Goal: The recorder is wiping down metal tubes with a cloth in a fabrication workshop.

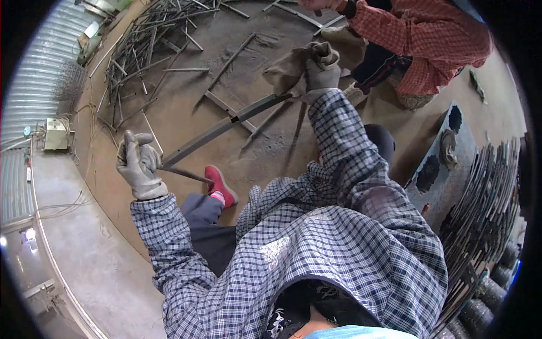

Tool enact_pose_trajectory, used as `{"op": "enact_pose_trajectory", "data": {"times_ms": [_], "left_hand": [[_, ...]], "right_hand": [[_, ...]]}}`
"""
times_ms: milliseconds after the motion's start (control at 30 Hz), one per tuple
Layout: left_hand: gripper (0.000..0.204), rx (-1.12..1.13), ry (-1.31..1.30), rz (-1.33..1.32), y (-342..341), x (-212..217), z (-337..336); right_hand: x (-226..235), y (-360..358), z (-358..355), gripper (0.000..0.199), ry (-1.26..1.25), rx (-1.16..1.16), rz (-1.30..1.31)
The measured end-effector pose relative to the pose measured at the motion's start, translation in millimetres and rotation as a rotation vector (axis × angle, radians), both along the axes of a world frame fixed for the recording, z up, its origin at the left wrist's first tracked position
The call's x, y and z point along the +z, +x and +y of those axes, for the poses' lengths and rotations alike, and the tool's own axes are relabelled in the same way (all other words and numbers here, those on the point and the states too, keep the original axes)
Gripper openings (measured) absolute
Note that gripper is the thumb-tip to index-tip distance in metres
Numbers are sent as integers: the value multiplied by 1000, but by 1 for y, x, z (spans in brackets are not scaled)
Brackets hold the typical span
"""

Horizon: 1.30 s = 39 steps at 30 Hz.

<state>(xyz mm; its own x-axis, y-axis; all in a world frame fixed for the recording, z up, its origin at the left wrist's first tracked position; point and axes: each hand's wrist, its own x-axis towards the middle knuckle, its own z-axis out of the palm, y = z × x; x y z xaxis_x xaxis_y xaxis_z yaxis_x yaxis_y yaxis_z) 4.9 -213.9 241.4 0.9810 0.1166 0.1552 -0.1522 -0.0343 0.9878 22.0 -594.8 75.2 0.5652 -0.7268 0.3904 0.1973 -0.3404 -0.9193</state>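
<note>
A dark grey metal bar (237,120) slants across in front of me, with a shorter leg (189,174) joined at its left end. My left hand (140,164), in a grey glove, is closed at that end, its fingers curled and partly hiding the joint. At the bar's far right end is my right hand (323,70), also gloved and closed round a bunched beige rag (288,69). The rag covers the bar's right end, so whether these fingers touch the metal is hidden.
Welded metal frames (228,107) lie on the brown floor beyond the bar, near a tangled heap of metal pieces (149,48). A co-worker in a red checked shirt (418,39) crouches at the upper right. A bluish metal sheet (460,147) and stacked rods (485,198) are at right.
</note>
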Motion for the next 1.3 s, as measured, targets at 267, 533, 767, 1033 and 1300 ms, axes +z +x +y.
{"op": "enact_pose_trajectory", "data": {"times_ms": [267, 533, 767, 1033, 1300], "left_hand": [[46, -333, -374, -76, 19, -22, 49], [43, 118, -472, 127, -8, -101, 106], [38, 255, -550, 164, -11, -107, 118], [37, 283, -484, 126, -42, -72, 55], [40, 249, -594, 96, -24, -113, 125]], "right_hand": [[128, -14, 22, 23, 82, 465, -343], [119, -10, 52, 26, -106, 936, -235], [156, 21, 76, 30, -431, 1390, -227], [158, 8, 92, 35, -398, 292, -212], [189, -23, 87, 37, -282, 1138, -6]]}}
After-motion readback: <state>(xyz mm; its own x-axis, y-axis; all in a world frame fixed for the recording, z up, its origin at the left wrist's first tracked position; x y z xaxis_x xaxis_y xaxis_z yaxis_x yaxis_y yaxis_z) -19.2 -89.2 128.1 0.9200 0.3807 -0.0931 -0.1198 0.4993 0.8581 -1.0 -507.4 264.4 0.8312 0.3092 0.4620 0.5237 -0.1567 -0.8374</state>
